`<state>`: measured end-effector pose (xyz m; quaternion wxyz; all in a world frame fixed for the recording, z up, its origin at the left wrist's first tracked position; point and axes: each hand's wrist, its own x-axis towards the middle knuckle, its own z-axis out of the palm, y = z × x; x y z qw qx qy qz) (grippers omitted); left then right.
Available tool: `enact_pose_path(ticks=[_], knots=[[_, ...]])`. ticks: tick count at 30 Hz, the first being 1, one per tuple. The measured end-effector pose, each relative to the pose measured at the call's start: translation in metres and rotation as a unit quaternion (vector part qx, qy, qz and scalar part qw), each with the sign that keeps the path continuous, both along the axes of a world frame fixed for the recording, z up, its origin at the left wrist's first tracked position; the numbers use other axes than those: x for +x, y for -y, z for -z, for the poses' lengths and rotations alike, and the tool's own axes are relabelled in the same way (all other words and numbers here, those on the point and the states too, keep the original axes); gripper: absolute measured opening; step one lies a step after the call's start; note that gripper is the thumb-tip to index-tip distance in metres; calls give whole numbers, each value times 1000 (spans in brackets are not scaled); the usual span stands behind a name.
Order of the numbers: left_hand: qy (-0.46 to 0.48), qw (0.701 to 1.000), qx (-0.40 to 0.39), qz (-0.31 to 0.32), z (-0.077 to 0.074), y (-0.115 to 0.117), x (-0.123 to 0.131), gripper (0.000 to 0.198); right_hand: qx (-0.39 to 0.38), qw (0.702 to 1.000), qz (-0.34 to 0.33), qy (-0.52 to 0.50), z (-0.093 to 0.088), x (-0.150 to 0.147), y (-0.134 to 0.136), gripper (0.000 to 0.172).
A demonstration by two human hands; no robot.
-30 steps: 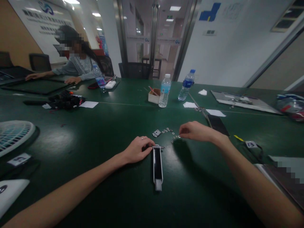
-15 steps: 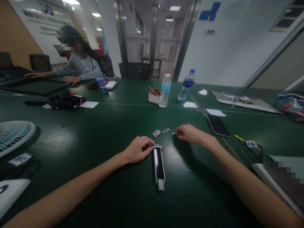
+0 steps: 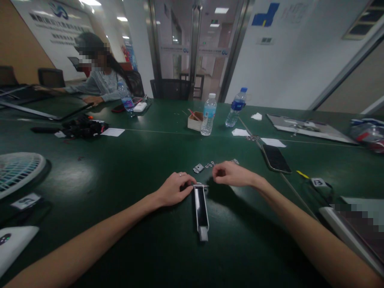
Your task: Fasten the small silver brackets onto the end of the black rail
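Observation:
A long black and silver metal part [image 3: 201, 208] lies lengthwise on the dark green table [image 3: 135, 160] in front of me. My left hand [image 3: 175, 189] rests at its far end, fingers curled and pinching that end. My right hand [image 3: 231, 174] hovers just right of that end, its fingers pinched together on something too small to make out. Several small metal washers [image 3: 210, 164] and a small silver bracket [image 3: 197, 168] lie on the table just beyond both hands.
A black phone [image 3: 276, 158] lies to the right. Two water bottles [image 3: 208, 115] and a small box [image 3: 195, 120] stand further back. A white fan [image 3: 18, 172] sits at the left. Another person [image 3: 99, 82] sits at the far left corner with a flat panel.
My right hand has moved left from the scattered washers toward the far end of the metal part and pinched its fingers. My left hand has stayed put. The person opposite has lifted the panel's edge.

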<state>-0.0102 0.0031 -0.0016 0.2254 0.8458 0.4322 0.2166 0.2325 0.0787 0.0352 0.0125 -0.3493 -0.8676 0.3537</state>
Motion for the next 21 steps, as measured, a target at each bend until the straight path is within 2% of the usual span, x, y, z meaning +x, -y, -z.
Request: enact_pose_path(ticks=[9,14,21], knots=[[3,1000,9,-2,3,-1,1,14,-82,996,-32,-29,16,-6,2,15],[2,1000,10,-3,2,0,1,14,-89,995,-26,-40,14,-8,4,16],[-1,1000,10,-3,1,0,1,14,-80,995,-15,-58,19,-9,4,18]])
